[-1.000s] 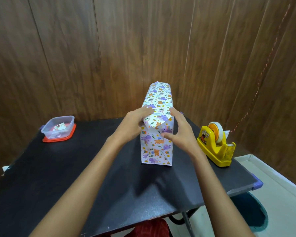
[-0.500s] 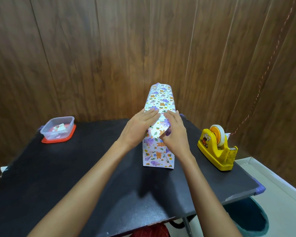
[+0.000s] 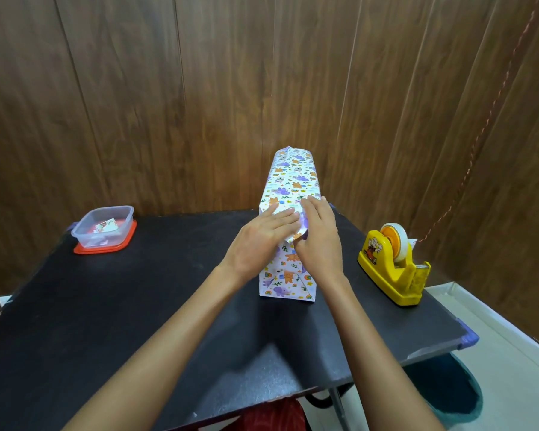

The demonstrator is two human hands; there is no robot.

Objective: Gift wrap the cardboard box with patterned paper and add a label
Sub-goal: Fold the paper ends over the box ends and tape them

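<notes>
A long box wrapped in white patterned paper (image 3: 293, 181) lies on the black table (image 3: 106, 306), its near end facing me. My left hand (image 3: 259, 241) presses flat on the top flap at the near end, fingers straight. Beside it, my right hand (image 3: 319, 241) presses the same fold down from the right, also with fingers extended. The near end face below my hands shows folded triangular flaps (image 3: 288, 283). A small label card (image 3: 106, 227) lies inside a clear plastic container (image 3: 103, 225) at the back left.
A yellow tape dispenser (image 3: 392, 265) with a roll of tape stands on the table at the right. The container sits on a red lid (image 3: 105, 248). A wood-panelled wall stands close behind. A teal bin (image 3: 451, 387) sits on the floor below the table's right corner.
Both hands moved from the sides of the box's near end onto its top, closing together and pressing the flap down.
</notes>
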